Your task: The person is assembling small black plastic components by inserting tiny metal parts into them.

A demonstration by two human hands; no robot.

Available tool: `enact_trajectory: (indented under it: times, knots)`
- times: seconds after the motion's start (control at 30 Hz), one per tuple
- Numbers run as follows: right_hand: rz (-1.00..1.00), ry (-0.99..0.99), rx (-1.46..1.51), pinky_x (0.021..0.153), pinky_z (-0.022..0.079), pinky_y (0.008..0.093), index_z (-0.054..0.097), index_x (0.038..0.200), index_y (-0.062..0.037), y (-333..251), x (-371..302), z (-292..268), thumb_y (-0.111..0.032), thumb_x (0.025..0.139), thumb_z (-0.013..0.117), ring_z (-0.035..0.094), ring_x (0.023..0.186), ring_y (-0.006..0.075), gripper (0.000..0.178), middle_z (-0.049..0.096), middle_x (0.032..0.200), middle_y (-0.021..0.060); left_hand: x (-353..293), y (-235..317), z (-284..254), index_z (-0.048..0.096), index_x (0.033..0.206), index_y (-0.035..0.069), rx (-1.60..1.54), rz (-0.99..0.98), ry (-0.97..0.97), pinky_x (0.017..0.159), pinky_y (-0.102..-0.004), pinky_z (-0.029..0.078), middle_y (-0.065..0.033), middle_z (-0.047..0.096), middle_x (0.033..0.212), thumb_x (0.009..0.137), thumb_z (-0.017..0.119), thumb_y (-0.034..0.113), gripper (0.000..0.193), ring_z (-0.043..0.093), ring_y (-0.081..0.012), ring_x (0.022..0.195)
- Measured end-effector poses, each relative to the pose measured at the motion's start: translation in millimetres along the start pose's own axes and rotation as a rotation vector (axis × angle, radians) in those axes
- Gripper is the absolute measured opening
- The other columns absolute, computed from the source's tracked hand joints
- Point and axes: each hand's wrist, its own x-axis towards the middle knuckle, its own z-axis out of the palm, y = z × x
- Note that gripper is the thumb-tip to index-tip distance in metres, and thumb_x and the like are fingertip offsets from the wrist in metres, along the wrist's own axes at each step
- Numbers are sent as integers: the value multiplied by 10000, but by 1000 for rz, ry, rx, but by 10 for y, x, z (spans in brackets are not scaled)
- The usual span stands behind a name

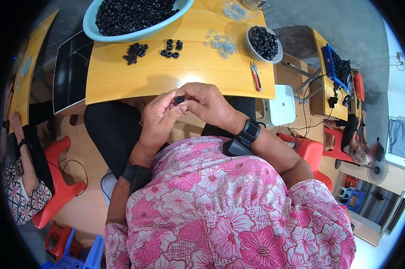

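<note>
My left hand (159,113) and my right hand (207,104) meet just off the table's front edge. Between their fingertips is a small black ring-shaped part (179,99), its round hole facing up; both hands pinch it. Beyond them on the yellow table (184,71) lie a loose pile of small black pieces (135,53) and a small group of black rings (170,54). To the right of these, small clear or silvery pieces (223,45) are scattered. Near the right edge lies a pair of snips with red handles (256,77).
A light blue basin (91,28) heaped with black parts stands far left. A white bowl (278,54) of black parts and a clear container (238,10) stand far right. A white stool (282,105) is right of the table. Other people sit at tables on both sides.
</note>
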Motion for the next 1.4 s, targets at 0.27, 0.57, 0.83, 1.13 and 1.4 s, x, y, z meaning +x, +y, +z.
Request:
enact_trajectory:
  times: [0.27,0.57,0.83,1.13,1.4]
  knots:
    - [-21,-42,-68,692,490,277,619,1010,-8,-67,36,-53,4,801,634,590,754,140,209,607,808,80,15,30,-21,527,1272,-51,-164,-64,5,734,-221,499,-29,592,955,915,601,97,393,559,-76,784]
    - [276,-87,490,705,512,242,627,1006,17,-38,-4,-68,-29,885,597,576,723,102,132,610,810,32,6,67,76,573,1211,-50,-113,-77,31,750,-218,476,-35,589,937,872,655,64,367,563,-80,840]
    - [535,-216,1027,680,570,310,615,963,43,230,-80,-102,-208,937,592,559,582,106,254,587,751,37,-41,76,51,651,1061,-5,-8,30,147,680,-198,476,-18,589,896,849,633,-23,214,556,-72,779]
    - [575,-261,1246,728,572,353,609,985,43,308,-138,-60,-273,948,570,599,693,132,321,589,818,44,-45,24,57,641,1013,-34,27,29,132,648,-207,484,-32,584,930,858,625,-12,157,550,-71,758]
    - [578,-255,1257,729,573,354,621,994,34,304,-125,-61,-272,947,572,619,715,136,314,610,817,42,-44,28,40,643,1013,-33,50,23,125,645,-209,493,-37,584,932,877,611,12,147,560,-75,763]
